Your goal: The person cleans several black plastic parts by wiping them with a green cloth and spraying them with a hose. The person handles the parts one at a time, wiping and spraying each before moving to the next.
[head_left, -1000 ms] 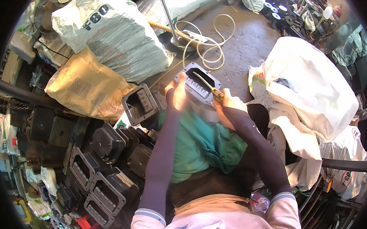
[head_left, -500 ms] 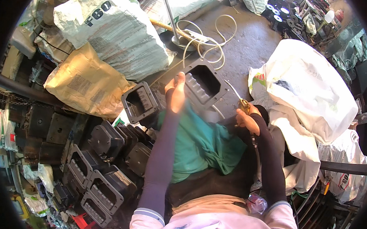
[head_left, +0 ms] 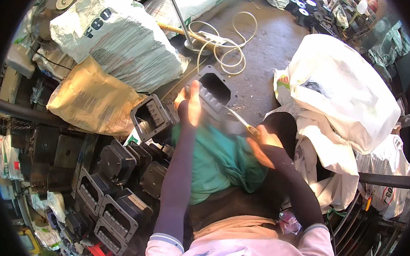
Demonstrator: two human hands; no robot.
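Around you, sacks: a white woven sack [head_left: 121, 45] at upper left, stuffed full and shut; a tan sack [head_left: 88, 98] just below it, also bulging; a large white plastic bag [head_left: 350, 89] at right, contents not visible. At lower left, a stack of black housings [head_left: 118, 183], each an open-faced rectangular shell with a ribbed cavity.

Your left hand [head_left: 190, 106] grips a black rectangular housing [head_left: 211, 89] by its near edge, fingers wrapped behind it, thumb on the front; it is raised over the concrete floor [head_left: 269, 52], above your green-clothed lap [head_left: 222, 161].

Your right hand [head_left: 262, 142] is closed round a yellow-handled tool [head_left: 240, 120]; its thin shaft meets the housing's lower edge. The tip itself is too small to make out.
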